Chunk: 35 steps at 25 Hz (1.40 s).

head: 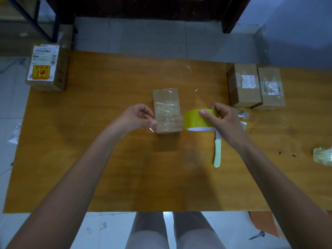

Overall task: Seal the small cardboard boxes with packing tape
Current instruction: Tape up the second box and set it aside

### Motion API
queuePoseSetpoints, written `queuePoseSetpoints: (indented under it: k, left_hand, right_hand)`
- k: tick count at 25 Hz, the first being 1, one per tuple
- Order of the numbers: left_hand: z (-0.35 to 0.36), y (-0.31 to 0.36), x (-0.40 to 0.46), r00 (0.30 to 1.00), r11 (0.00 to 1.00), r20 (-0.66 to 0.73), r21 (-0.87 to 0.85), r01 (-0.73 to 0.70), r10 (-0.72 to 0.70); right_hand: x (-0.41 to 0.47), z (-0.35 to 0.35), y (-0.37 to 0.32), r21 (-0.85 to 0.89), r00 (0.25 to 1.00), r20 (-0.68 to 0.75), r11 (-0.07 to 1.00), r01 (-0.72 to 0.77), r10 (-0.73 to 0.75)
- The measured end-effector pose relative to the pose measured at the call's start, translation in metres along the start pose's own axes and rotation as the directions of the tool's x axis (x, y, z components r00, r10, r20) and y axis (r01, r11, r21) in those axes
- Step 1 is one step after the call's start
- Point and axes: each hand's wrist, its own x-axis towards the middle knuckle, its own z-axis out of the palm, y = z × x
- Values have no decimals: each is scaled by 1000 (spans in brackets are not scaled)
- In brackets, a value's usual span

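Two bare forearms reach forward over a wooden table [107, 177], above the person's knees at the near edge; a knife with a pale handle [216, 153] lies on the table just near of the right hand [224, 119]; that hand grips a roll of yellow packing tape [195, 121], thumb across its outer face, fingers curled behind; the roll hangs just to the right of a small cardboard box [168, 110] at the table's middle, its left edge at the box's near right corner; the left hand [136, 116] sits just left of the same box, thumb and fingers pinching the free end of a clear tape strip [152, 129] at the box's near left corner; the box top already shines with tape; further right, two more small boxes [255, 87] stand side by side, touching, each with a torn label; a crumpled wad of clear plastic [323, 156] lies at the far right edge; at the far left corner stands a labelled box [45, 67].
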Motion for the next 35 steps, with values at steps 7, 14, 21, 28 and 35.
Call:
queuePoseSetpoints:
  k: [7, 14, 21, 28, 35]
  left_hand:
    - [13, -9, 20, 978, 997, -205, 50, 58, -46]
    - [17, -13, 38, 988, 993, -104, -5, 118, -118]
    - [2, -32, 30, 943, 920, -179, -332, 210, -280]
    - [102, 4, -13, 741, 832, -518, 546, -98, 428]
    - [160, -16, 12, 787, 712, -557, 663, 229, 266]
  right_hand:
    - [18, 8, 21, -57, 998, -31, 997, -53, 52]
    - [27, 9, 36, -66, 997, -31, 996, -67, 65]
    - [30, 12, 49, 4, 991, 17, 991, -131, 131]
    - [29, 15, 52, -38, 992, 6, 991, -127, 127]
    - [19, 12, 48, -107, 991, 28, 986, -126, 130]
